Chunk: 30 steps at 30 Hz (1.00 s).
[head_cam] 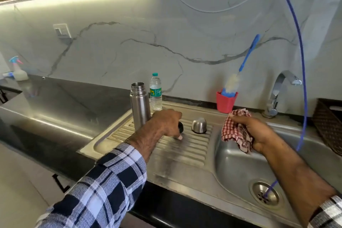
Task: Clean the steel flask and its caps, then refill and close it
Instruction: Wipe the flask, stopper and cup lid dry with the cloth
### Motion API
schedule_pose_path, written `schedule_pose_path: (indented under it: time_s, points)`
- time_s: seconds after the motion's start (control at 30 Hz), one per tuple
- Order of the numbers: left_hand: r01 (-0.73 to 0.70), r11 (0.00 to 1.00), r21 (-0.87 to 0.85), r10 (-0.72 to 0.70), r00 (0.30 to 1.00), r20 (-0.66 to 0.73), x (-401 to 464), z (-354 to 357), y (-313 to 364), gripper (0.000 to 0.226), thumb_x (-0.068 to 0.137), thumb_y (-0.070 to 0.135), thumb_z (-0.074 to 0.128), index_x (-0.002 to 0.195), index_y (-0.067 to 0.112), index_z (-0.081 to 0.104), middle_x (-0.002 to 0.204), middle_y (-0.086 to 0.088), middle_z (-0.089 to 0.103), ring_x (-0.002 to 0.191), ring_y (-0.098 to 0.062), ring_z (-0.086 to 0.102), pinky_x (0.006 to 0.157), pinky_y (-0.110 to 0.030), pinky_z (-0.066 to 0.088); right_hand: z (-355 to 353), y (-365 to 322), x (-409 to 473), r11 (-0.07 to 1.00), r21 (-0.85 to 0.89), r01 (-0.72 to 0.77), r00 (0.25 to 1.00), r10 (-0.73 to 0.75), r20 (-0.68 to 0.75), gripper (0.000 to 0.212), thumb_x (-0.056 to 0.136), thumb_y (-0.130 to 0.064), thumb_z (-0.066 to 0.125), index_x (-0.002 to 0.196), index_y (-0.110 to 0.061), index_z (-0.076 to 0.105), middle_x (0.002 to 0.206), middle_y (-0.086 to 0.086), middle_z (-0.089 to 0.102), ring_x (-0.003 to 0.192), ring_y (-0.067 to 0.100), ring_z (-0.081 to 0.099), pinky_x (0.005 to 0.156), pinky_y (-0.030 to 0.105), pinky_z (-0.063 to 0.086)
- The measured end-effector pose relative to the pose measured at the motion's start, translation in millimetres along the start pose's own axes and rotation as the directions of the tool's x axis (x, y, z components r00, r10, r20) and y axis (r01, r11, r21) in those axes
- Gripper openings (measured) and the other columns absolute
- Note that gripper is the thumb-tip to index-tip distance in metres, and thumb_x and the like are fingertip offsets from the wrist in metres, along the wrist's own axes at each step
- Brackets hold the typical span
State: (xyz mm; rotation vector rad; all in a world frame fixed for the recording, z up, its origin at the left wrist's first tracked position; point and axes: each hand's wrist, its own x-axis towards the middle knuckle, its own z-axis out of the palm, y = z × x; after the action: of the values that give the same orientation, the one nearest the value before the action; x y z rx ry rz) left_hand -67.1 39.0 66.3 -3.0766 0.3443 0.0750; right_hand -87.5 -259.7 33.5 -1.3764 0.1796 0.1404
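The steel flask (140, 106) stands upright and uncapped at the back left of the ribbed drainboard (187, 149). My left hand (163, 125) reaches over the drainboard and grips a small black inner cap (180, 127), mostly hidden by the fingers. The domed steel outer cap (199, 125) sits mouth-down just right of that hand. My right hand (257, 133) holds a bunched red-and-white checked cloth (236, 130) above the sink basin (240, 170). A plastic water bottle (156, 91) with a green cap stands behind the flask.
A red cup (225, 103) holding a blue bottle brush (246, 59) stands by the wall. The tap (279, 89) rises at the back right. A blue hose (301, 79) hangs down into the drain (265, 193). A woven basket (328, 122) is far right; a spray bottle (18, 69) far left.
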Motion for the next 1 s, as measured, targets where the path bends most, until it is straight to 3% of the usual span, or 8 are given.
schedule_pose_path:
  time_s: [0.23,0.33,0.47,0.53,0.6,0.7,0.87,1.0]
  points:
    - [0.045,0.999,-0.016,-0.045,0.999,-0.029,21.5,12.7,-6.9,0.047,0.081,0.042,0.085,0.121,0.027,0.063,0.119,0.0,0.068,0.104,-0.025,0.065,0.089,-0.043,0.059,-15.4,6.4,-8.6,0.994,0.1,-0.04,0.999,0.037,0.03,0.04,0.091,-0.007,0.071,0.129,0.003,0.063,0.112,0.021,0.076,0.096,0.034,0.075,0.092,0.048,0.059]
    - [-0.022,0.96,-0.281,-0.002,0.996,-0.087,27.0,8.4,2.6,0.041,0.081,0.041,0.086,0.112,0.031,0.063,0.111,0.002,0.07,0.098,-0.02,0.066,0.088,-0.043,0.059,-18.4,8.8,-7.2,0.994,0.098,0.055,0.996,-0.048,-0.074,0.039,0.09,0.001,0.069,0.128,-0.003,0.064,0.114,0.019,0.077,0.105,0.035,0.075,0.1,0.053,0.058]
    - [-0.096,0.469,-0.878,0.081,0.995,-0.066,25.0,8.9,57.9,0.037,0.086,0.016,0.088,0.113,0.005,0.066,0.096,-0.01,0.074,0.081,-0.025,0.072,0.07,-0.039,0.062,-10.5,5.9,-20.4,0.946,-0.102,0.309,0.912,-0.325,-0.252,0.023,0.089,-0.015,0.081,0.106,-0.026,0.068,0.105,0.005,0.079,0.096,0.022,0.076,0.09,0.045,0.061]
    - [-0.06,0.22,-0.974,0.119,0.992,-0.034,30.4,13.4,89.2,0.034,0.085,0.013,0.088,0.11,0.002,0.068,0.093,-0.012,0.078,0.083,-0.033,0.076,0.079,-0.043,0.061,-2.3,4.0,-28.4,0.867,-0.166,0.471,0.836,-0.498,-0.23,0.021,0.096,-0.033,0.074,0.108,-0.016,0.069,0.096,0.016,0.077,0.086,0.036,0.075,0.078,0.046,0.063]
    - [-0.025,0.002,-1.0,0.146,0.989,-0.024,36.1,17.4,116.3,0.025,0.089,0.006,0.081,0.11,0.001,0.068,0.097,-0.015,0.078,0.088,-0.031,0.077,0.082,-0.042,0.064,3.9,7.0,-28.0,0.807,-0.174,0.564,0.798,-0.587,-0.138,0.062,0.102,-0.058,0.055,0.11,0.002,0.065,0.092,0.038,0.068,0.083,0.058,0.066,0.066,0.058,0.059]
    - [0.032,-0.23,-0.973,0.135,0.991,0.001,44.7,22.8,140.8,0.018,0.097,-0.005,0.065,0.114,-0.001,0.069,0.102,-0.019,0.079,0.094,-0.029,0.077,0.075,-0.035,0.065,-9.3,13.2,-17.3,0.802,-0.207,0.56,0.819,-0.574,-0.007,0.082,0.094,-0.082,0.039,0.121,-0.011,0.071,0.111,0.026,0.07,0.091,0.035,0.068,0.078,0.044,0.057]
    - [0.102,-0.371,-0.923,0.235,0.972,0.013,60.3,39.7,144.1,0.026,0.102,0.003,0.055,0.119,-0.003,0.073,0.106,-0.016,0.078,0.096,-0.024,0.076,0.076,-0.032,0.065,-48.5,15.7,4.2,0.594,-0.518,0.616,0.741,-0.66,0.125,0.048,0.102,-0.036,0.058,0.146,-0.019,0.06,0.133,-0.001,0.069,0.119,0.011,0.067,0.103,0.044,0.057]
    - [0.105,-0.32,-0.942,0.309,0.951,0.001,64.4,47.9,136.6,0.024,0.101,0.003,0.058,0.118,-0.006,0.072,0.103,-0.018,0.076,0.092,-0.025,0.073,0.072,-0.031,0.064,-56.0,15.3,10.4,0.278,-0.744,0.607,0.664,-0.691,0.284,0.054,0.101,-0.051,0.056,0.149,-0.026,0.053,0.127,-0.003,0.063,0.115,0.009,0.06,0.099,0.035,0.054]
